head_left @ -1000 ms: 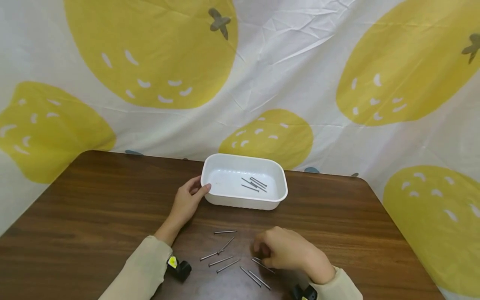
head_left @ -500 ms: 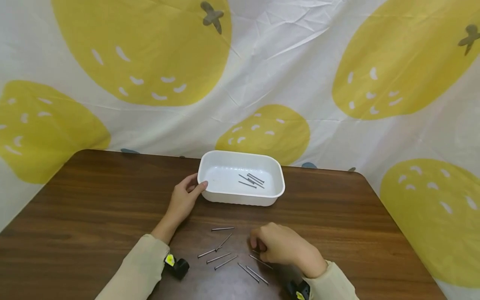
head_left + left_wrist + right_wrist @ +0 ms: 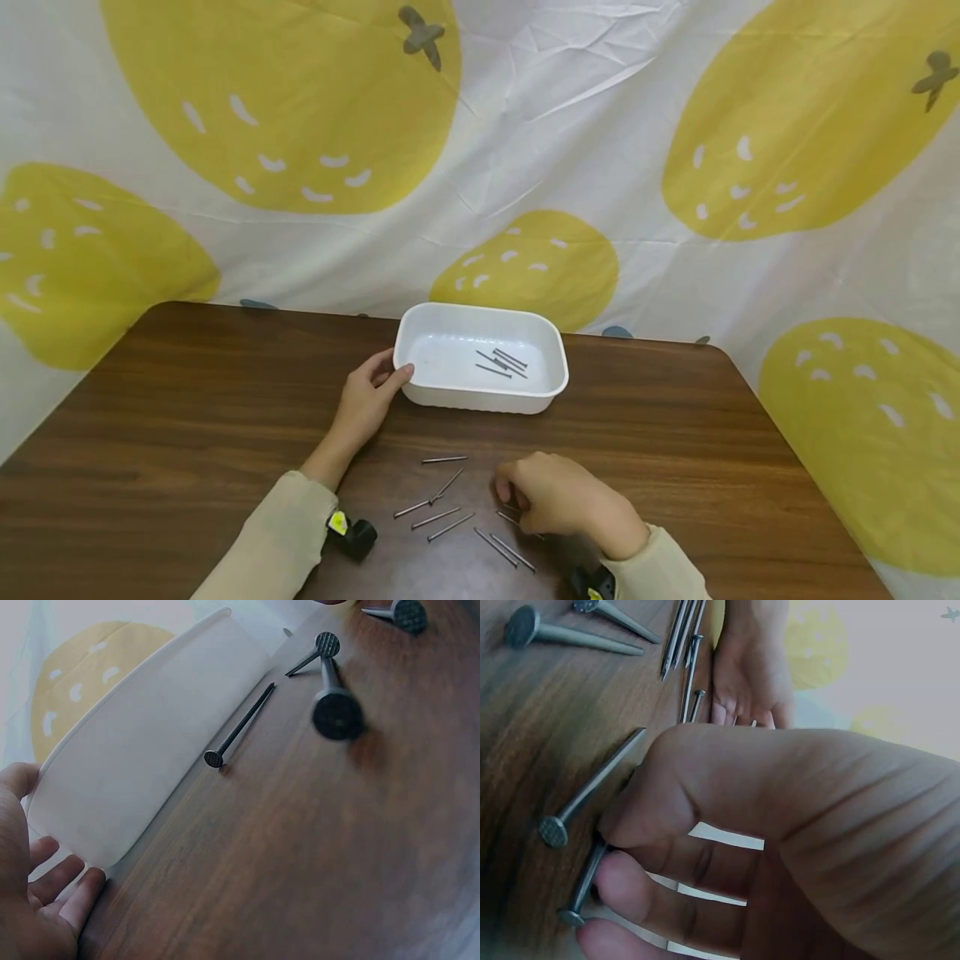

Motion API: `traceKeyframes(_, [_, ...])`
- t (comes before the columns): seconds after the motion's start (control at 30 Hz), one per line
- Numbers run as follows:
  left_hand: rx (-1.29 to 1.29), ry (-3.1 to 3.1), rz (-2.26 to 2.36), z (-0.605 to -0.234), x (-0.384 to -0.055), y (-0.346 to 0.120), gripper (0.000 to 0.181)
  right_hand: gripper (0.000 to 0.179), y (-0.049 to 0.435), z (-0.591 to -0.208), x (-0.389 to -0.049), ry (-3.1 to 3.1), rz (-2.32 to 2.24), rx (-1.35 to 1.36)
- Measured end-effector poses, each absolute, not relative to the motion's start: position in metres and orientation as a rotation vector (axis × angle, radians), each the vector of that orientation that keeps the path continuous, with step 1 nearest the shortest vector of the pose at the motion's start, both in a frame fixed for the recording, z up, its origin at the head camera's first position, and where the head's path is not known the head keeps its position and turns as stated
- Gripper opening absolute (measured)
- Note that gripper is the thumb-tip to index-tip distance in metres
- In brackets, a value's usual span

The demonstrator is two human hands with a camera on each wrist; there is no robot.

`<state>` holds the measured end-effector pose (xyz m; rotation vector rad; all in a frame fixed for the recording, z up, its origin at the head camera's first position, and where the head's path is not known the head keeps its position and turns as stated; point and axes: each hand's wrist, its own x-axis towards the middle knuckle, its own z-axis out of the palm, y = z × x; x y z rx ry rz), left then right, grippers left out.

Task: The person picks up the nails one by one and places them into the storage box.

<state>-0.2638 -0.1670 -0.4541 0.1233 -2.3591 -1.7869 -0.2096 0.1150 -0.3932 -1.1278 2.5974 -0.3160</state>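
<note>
1. Left hand (image 3: 366, 398) grips the left end of the white tray (image 3: 480, 399), far on the tabletop (image 3: 675, 417).
2. Right hand (image 3: 558, 502), nearer, pinches one nail (image 3: 587, 881).
3. Judged step: pick-up; next calls for lifting past the neighbouring nail (image 3: 592, 787).

L hand (image 3: 34, 911) on wht tub (image 3: 150, 735)

Concealed behind the thumb of the right hand (image 3: 787, 802), right wrist view: far end of one nail (image 3: 587, 881). Truncated by the left edge, left wrist view: left hand (image 3: 19, 885). Truncated below the right hand, head view: black wrist device (image 3: 598, 578).
</note>
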Motion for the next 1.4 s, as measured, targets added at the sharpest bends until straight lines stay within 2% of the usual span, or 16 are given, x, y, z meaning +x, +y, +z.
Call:
traceKeyframes(0.77, [0.135, -2.358, -1.782, -0.458, -0.264, -0.171, 0.058, 0.036, 0.117, -0.394, -0.224, 2.522, -0.471, -1.157])
traceKeyframes(1.4, [0.128, -2.341, -1.785, -0.458, -0.266, -0.166, 0.057, 0.032, 0.106, -0.352, -0.263, 2.498, -0.621, -1.316])
